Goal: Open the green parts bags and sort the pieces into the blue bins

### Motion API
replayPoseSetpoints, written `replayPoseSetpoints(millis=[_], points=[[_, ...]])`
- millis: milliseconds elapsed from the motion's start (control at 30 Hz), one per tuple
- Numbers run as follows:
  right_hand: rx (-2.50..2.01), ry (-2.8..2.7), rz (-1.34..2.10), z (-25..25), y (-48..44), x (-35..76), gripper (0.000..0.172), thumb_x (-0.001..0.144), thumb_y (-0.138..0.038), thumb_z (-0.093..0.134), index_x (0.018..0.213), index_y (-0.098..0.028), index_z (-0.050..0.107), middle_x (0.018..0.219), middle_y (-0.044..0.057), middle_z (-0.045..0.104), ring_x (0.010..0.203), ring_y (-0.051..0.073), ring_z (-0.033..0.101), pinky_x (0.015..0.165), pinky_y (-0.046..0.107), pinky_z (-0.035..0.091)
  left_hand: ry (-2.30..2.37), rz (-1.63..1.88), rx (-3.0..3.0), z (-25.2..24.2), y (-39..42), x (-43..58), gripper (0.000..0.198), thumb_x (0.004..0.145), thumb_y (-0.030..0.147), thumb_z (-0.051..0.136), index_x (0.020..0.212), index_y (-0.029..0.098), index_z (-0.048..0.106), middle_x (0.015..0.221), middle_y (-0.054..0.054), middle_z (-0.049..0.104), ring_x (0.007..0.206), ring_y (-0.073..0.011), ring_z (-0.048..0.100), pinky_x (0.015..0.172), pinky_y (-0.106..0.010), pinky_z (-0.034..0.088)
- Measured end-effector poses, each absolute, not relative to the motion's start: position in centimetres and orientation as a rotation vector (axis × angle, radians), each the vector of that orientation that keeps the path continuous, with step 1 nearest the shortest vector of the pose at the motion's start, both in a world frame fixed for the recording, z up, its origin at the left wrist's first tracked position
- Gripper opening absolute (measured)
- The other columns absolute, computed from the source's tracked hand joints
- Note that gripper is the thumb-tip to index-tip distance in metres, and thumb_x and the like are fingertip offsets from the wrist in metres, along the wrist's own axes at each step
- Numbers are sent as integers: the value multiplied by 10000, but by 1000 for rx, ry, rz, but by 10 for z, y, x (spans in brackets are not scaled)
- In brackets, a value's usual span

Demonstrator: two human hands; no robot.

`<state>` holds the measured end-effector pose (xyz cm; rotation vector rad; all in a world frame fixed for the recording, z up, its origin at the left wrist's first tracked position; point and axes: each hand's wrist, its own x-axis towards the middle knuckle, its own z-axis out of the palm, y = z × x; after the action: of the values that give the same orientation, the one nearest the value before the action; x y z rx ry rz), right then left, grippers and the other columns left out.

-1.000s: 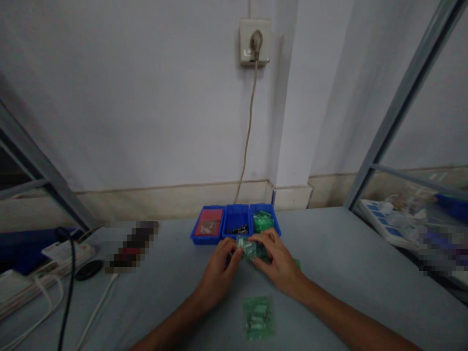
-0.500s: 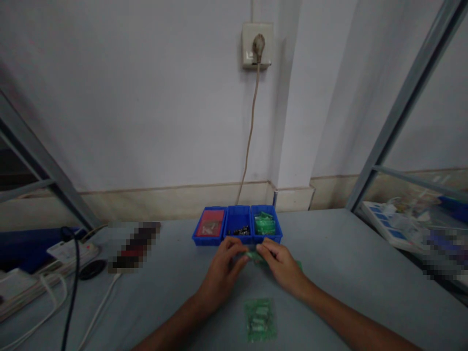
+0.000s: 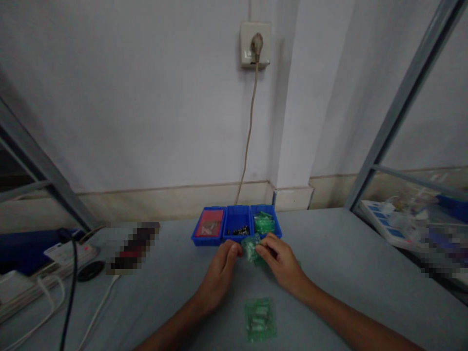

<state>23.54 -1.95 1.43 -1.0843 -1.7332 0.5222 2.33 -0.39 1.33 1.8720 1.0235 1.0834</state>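
A small clear-and-green plastic bag (image 3: pixel 250 248) is held up just in front of the blue bins. My right hand (image 3: pixel 281 261) pinches its right side between thumb and fingers. At the bag's left edge, my left hand (image 3: pixel 218 273) is closed, thumb pressed against the curled index finger; the pinched edge itself is hidden. Beneath my right hand more green plastic shows in part. Nearer to me, a filled green bag (image 3: pixel 259 319) with several pale pieces inside lies flat on the grey table (image 3: pixel 310 317).
Three joined blue bins stand ahead: the left bin (image 3: pixel 206 241) holds a red packet, the middle bin (image 3: pixel 237 214) small dark and shiny parts, the right bin (image 3: pixel 278 229) green bags. A power strip (image 3: pixel 22 297) and cables lie left. Grey metal posts rise at both sides.
The bag between my hands has turned so more of its face shows. My left fingers have curled closed and moved slightly left from it. The bag lying on the table stays put.
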Motion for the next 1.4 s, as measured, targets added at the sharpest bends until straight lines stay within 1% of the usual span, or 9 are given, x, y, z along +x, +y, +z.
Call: replayPoseSetpoints(millis=[67, 200, 333, 467, 600, 733, 1000, 1133, 1400], points=[[-1107, -1691, 579, 13, -17, 236, 423, 1065, -480, 542, 736, -214, 532, 748, -20, 459, 715, 167, 489, 671, 287, 386, 1008, 1101, 1870, 10, -3, 23, 224, 1069, 397, 502, 1207, 239, 583, 1030, -33, 602, 896, -191, 582, 791, -298, 500], [-1115, -1649, 686, 11, -15, 236, 468, 1038, -552, 563, 719, -211, 537, 724, -26, 451, 696, 165, 472, 654, 283, 371, 951, 1127, 1962, 6, 0, 23, 587, 952, 258, 689, 1490, 311, 462, 1281, -75, 563, 959, -186, 582, 748, -269, 503], [-1084, -1661, 727, 11, -18, 233, 477, 1091, -489, 477, 744, -198, 624, 759, 6, 539, 753, 183, 545, 717, 299, 424, 940, 1123, 2049, 12, 1, 22, 135, 1024, 328, 611, 1068, 236, 701, 1116, -67, 617, 985, -210, 589, 820, -308, 489], [-1089, -1678, 513, 12, -21, 235, 205, 1079, -331, 504, 1112, -223, 675, 933, 37, 564, 866, 208, 571, 778, 316, 468, 1009, 1119, 2002, 18, 1, 22, 300, 1080, 409, 497, 905, 205, 631, 908, -30, 609, 864, -199, 564, 813, -315, 457], [-1040, -1834, 371, 13, -24, 238, 415, 987, -185, 604, 1389, -288, 592, 1150, 75, 549, 1034, 236, 591, 884, 342, 495, 1032, 1099, 1951, 18, 0, 23, 353, 1082, 456, 469, 877, 203, 604, 876, -19, 588, 849, -198, 554, 787, -302, 447], [-998, -1924, 410, 13, -25, 237, 96, 1033, -246, 605, 1092, -240, 680, 981, 39, 584, 936, 209, 598, 832, 314, 468, 1042, 1039, 1985, 17, -3, 23, 415, 1099, 477, 413, 856, 206, 614, 874, -21, 607, 873, -209, 557, 843, -330, 456], [-1112, -1706, 585, 10, -19, 234, 396, 1074, -423, 523, 738, -217, 481, 711, -36, 432, 668, 151, 448, 633, 272, 342, 965, 1137, 2097, 6, 0, 20, 430, 1015, 271, 615, 1432, 289, 515, 1280, -88, 595, 1112, -237, 565, 905, -348, 477], [-1130, -1721, 701, 7, -20, 233, 485, 1077, -496, 495, 686, -210, 493, 661, -32, 477, 635, 149, 477, 620, 273, 345, 894, 1070, 2190, 12, -2, 21, 114, 1022, 297, 627, 1109, 249, 682, 1151, -64, 636, 1100, -237, 566, 980, -367, 439], [-1116, -1765, 594, 13, -28, 232, 299, 998, -444, 681, 1187, -225, 607, 939, 2, 583, 734, 162, 546, 659, 272, 416, 1019, 952, 1952, 16, -2, 24, 376, 1065, 456, 500, 823, 182, 586, 772, 3, 568, 735, -166, 522, 686, -272, 399]])
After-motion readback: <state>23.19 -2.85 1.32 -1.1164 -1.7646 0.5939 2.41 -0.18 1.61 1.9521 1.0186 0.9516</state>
